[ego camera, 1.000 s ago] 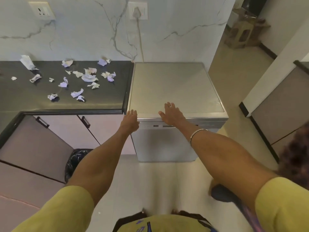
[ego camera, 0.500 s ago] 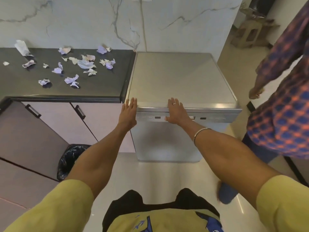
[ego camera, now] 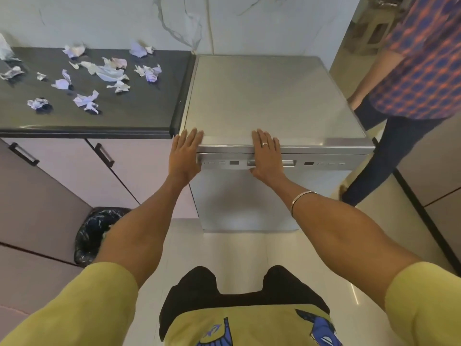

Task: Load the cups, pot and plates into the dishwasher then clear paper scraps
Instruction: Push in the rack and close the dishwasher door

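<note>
Head view only. Dishwasher (ego camera: pixel 272 96) door closed, standing just right of the dark counter (ego camera: pixel 139 111). Left hand (ego camera: pixel 185 156) flat, fingers spread, at the door's top-left corner, gripping nothing. Right hand (ego camera: pixel 267 156) flat over the door handle (ego camera: pixel 288 163), fingers extended, not curled round it. Paper scraps (ego camera: pixel 99 71) scattered on the counter. Lined bin (ego camera: pixel 93 233) on the floor below.

Dishwasher (ego camera: pixel 272 96): silver, freestanding, door shut, flat top bare, stood just beside dark counter. Paper scraps (ego camera: pixel 99 71): white and lilac, crumpled, lay scattered loose across that counter, well apart from dishwasher.
</note>
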`<action>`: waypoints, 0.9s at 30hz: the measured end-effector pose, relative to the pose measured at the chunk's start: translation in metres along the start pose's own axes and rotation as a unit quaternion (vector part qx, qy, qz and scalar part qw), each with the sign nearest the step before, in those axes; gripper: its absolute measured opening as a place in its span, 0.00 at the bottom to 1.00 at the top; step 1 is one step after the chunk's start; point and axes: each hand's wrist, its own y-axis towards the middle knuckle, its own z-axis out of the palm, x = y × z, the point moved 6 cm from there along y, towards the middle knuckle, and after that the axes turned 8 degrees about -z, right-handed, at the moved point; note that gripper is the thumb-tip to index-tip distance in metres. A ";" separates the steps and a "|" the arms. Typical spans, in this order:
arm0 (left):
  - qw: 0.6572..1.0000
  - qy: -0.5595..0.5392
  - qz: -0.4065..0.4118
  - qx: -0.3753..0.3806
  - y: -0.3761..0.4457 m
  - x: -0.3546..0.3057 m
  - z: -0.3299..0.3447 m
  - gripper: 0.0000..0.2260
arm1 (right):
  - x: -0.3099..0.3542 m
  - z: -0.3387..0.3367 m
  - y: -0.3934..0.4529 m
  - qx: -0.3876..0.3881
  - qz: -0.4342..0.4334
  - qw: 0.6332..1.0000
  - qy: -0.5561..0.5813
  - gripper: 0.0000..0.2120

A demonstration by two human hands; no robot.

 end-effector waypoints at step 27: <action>0.978 -0.065 -0.070 0.187 0.007 -0.014 -0.025 0.36 | -0.003 -0.020 0.011 0.168 0.002 0.984 0.053 0.59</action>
